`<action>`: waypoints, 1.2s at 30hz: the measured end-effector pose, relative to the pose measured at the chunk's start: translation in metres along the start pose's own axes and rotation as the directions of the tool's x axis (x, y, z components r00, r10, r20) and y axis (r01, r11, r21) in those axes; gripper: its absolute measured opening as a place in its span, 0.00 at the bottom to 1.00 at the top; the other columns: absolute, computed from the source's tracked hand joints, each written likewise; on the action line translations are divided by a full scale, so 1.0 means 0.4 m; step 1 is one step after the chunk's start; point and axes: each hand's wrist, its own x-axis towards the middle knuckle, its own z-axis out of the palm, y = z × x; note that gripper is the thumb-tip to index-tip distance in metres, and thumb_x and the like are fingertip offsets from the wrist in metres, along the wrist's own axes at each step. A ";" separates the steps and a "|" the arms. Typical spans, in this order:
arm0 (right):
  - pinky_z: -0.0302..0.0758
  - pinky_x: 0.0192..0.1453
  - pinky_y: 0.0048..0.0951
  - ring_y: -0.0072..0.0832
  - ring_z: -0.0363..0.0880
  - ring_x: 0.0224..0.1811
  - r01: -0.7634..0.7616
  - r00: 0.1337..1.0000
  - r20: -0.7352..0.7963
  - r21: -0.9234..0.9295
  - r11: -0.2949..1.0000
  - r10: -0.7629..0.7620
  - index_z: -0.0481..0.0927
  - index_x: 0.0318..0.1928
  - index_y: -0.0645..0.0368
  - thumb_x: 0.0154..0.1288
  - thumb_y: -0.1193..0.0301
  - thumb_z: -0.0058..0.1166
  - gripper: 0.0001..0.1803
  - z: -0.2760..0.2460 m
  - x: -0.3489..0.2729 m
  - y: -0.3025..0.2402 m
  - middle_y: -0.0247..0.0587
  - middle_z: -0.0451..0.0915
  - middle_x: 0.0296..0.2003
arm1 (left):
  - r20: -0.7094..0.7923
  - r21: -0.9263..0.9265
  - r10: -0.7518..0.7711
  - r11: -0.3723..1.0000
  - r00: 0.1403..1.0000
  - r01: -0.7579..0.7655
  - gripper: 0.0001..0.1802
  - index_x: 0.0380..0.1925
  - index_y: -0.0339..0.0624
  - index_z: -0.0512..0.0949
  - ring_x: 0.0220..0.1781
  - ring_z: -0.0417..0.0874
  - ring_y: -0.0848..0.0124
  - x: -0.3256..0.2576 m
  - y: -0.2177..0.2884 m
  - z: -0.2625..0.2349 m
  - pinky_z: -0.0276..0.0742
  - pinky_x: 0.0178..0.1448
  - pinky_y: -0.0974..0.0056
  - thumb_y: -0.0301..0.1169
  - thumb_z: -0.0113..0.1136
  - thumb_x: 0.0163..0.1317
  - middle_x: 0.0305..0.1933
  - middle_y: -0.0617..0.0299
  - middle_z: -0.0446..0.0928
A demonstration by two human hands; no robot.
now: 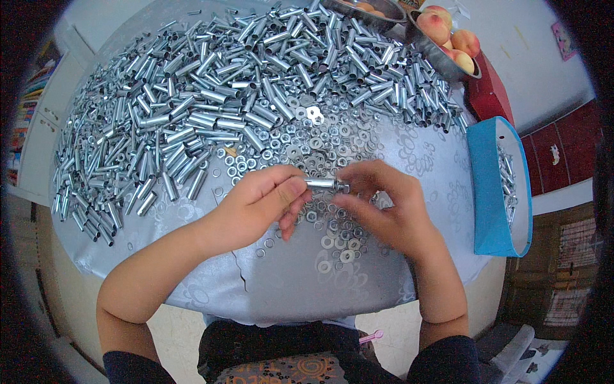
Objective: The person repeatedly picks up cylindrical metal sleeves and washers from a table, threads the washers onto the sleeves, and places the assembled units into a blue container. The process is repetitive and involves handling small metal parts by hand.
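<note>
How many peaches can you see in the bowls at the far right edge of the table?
4 in the right bowl: top, right, front, one between, mostly hidden. The neighbouring bowl shows more fruit, cut off by the frame.

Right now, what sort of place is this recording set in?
Probably a home used for piecework: a round table with a patterned cloth, heaped metal tubes, loose washers, and bowls of peaches at its far edge.

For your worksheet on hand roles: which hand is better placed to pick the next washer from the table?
The right hand, probably. Its fingertips sit at the free end of the metal tube, right over the loose washers. The left hand is wrapped around the tube, so its grip is occupied.
</note>
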 end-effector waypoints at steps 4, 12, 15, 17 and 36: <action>0.72 0.28 0.29 0.29 0.76 0.24 -0.166 0.952 0.234 -0.151 0.975 0.198 0.76 0.36 0.58 0.52 0.67 0.61 0.13 -0.020 0.004 0.003 0.39 0.78 0.25 | 0.012 0.120 0.011 0.993 1.000 -0.012 0.15 0.34 0.36 0.69 0.20 0.69 0.77 -0.003 0.003 0.002 0.69 0.26 0.71 0.38 0.40 0.67 0.19 0.65 0.66; 0.72 0.28 0.32 0.36 0.77 0.25 -0.019 0.985 0.169 -0.095 0.995 0.035 0.68 0.47 0.54 0.52 0.63 0.60 0.23 -0.004 0.002 0.002 0.43 0.77 0.26 | 0.029 0.132 0.002 0.991 1.000 -0.006 0.15 0.34 0.35 0.68 0.20 0.71 0.76 -0.002 0.006 0.002 0.69 0.27 0.72 0.38 0.39 0.67 0.19 0.64 0.68; 0.72 0.28 0.32 0.35 0.77 0.26 -0.012 0.974 0.221 -0.121 0.993 0.039 0.64 0.51 0.53 0.50 0.63 0.61 0.29 -0.005 0.004 0.013 0.43 0.76 0.29 | 0.008 0.114 -0.012 0.993 1.000 0.012 0.15 0.34 0.35 0.68 0.20 0.70 0.76 -0.004 0.007 0.003 0.69 0.27 0.71 0.38 0.40 0.67 0.19 0.64 0.68; 0.73 0.28 0.31 0.35 0.77 0.25 0.002 0.978 0.208 -0.116 0.993 0.022 0.64 0.51 0.53 0.50 0.63 0.62 0.29 -0.004 0.005 0.011 0.42 0.76 0.29 | 0.003 0.093 -0.018 0.995 1.000 0.017 0.16 0.34 0.35 0.68 0.20 0.70 0.76 -0.003 0.006 0.002 0.69 0.27 0.71 0.38 0.40 0.67 0.19 0.64 0.68; 0.71 0.28 0.32 0.38 0.76 0.25 0.056 0.998 0.023 -0.088 0.995 -0.054 0.73 0.32 0.58 0.50 0.62 0.62 0.16 -0.005 0.004 -0.003 0.43 0.76 0.23 | -0.006 0.064 -0.046 0.997 0.999 0.046 0.16 0.33 0.34 0.70 0.21 0.71 0.76 -0.003 0.008 -0.002 0.70 0.27 0.72 0.37 0.41 0.67 0.21 0.64 0.69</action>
